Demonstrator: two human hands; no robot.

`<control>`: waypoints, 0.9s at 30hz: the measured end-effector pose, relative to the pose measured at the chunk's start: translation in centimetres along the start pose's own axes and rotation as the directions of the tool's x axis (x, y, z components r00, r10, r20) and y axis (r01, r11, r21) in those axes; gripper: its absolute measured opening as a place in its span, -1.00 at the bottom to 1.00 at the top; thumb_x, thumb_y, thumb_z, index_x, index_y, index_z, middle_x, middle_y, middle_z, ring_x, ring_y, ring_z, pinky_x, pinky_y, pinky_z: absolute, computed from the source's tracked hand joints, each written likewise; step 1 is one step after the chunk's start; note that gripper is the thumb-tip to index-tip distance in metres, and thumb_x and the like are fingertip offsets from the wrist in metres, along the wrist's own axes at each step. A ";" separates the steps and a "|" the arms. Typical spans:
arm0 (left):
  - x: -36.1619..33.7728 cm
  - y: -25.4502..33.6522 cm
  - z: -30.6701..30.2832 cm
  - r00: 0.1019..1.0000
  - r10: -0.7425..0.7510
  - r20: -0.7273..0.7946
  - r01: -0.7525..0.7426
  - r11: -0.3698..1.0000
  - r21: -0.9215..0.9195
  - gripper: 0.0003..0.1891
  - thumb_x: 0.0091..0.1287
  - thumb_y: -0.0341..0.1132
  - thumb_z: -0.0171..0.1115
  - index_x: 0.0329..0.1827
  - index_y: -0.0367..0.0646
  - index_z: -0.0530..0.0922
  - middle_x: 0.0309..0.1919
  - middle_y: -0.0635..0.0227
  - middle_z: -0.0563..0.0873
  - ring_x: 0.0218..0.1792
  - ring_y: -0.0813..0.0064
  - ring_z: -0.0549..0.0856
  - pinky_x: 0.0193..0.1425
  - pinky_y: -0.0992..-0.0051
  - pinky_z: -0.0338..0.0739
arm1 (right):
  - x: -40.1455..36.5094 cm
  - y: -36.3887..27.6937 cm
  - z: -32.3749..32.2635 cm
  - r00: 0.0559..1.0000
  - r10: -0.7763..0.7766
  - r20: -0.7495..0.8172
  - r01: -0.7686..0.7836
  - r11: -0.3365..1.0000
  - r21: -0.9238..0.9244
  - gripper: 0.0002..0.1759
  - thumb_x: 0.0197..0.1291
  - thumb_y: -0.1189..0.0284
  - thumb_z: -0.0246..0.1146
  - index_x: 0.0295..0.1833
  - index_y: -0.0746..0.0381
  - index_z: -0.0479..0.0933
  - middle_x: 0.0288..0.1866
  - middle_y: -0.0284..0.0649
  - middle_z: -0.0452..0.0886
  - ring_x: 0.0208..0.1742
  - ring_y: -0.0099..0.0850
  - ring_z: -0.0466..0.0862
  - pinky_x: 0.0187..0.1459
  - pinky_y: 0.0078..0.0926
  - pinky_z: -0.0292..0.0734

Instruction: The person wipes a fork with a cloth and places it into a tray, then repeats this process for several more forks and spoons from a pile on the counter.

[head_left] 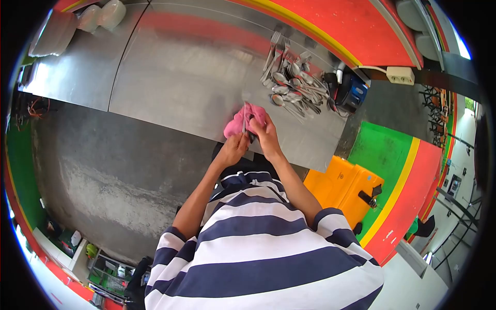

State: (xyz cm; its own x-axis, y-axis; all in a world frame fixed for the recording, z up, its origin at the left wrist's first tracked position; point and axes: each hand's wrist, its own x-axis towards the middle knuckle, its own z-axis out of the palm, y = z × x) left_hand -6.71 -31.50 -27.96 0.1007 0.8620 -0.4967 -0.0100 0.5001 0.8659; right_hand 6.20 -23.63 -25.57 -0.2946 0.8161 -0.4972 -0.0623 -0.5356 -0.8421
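Bare stainless steel is spread across the table (181, 77), where a heap of spoons and forks (292, 85) is piled near the far edge, beside a blue device (354, 93). Just over the near edge a pink cloth (254, 114) is clamped between the left hand (233, 150) and the right hand (266, 137), which are held close together, with a slim piece of cutlery (244, 120) wrapped in it; which hand grips the metal cannot be told. A wiping step is judged to be in hand. A steady hold on the handle is called for while the cloth is drawn along it. The cloth is seen crumpled and soft, the metal thin and bright.
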 end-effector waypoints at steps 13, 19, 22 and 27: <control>0.0 -0.7 0.9 0.942 0.243 0.233 -0.283 0.947 0.154 -0.73 0.54 -0.26 -0.08 -0.28 -0.25 0.43 -0.58 0.37 0.43 -0.55 0.50 0.42 -0.42 0.41 0.37 | -1.5 0.9 -1.8 0.983 0.173 -0.056 -0.150 0.945 0.292 -0.49 0.17 0.36 0.47 0.14 0.26 0.42 0.04 -0.09 0.62 0.08 -0.41 0.62 0.12 -0.44 0.52; 0.1 -1.3 2.8 0.983 0.138 0.118 -0.153 0.981 0.121 -0.79 0.50 -0.39 -0.10 -0.31 -0.27 0.42 -0.54 0.37 0.55 -0.52 0.56 0.50 -0.39 0.45 0.44 | -2.3 1.2 -2.2 0.974 0.100 -0.205 -0.066 0.984 0.166 -0.42 0.13 0.40 0.48 0.20 0.36 0.42 0.01 -0.09 0.63 0.04 -0.40 0.65 0.07 -0.46 0.56; 0.1 -0.2 3.6 0.996 0.010 0.091 -0.013 0.999 0.032 -0.87 0.41 -0.47 -0.02 -0.27 -0.35 0.46 -0.53 0.20 0.64 -0.53 0.39 0.63 -0.38 0.41 0.52 | -3.2 0.0 -2.1 0.962 0.036 -0.272 0.002 0.990 0.140 -0.42 0.11 0.42 0.49 0.18 0.37 0.42 -0.03 -0.11 0.65 -0.02 -0.43 0.66 0.03 -0.49 0.56; -0.2 1.4 4.8 0.995 0.091 0.035 -0.092 0.995 0.042 -0.80 0.48 -0.38 -0.02 -0.31 -0.28 0.48 -0.59 0.38 0.56 -0.59 0.59 0.53 -0.46 0.51 0.44 | -2.1 0.5 -3.9 0.946 0.000 -0.324 0.049 0.988 0.143 -0.48 0.11 0.41 0.49 0.12 0.38 0.46 -0.06 -0.15 0.66 -0.06 -0.46 0.66 -0.01 -0.54 0.54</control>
State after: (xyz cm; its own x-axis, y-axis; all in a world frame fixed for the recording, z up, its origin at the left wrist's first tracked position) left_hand -1.93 -31.33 -26.37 0.1339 0.9004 -0.4139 0.0227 0.4148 0.9096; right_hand 10.53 -24.74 -25.74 0.0305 0.8425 -0.5378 -0.2127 -0.5202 -0.8271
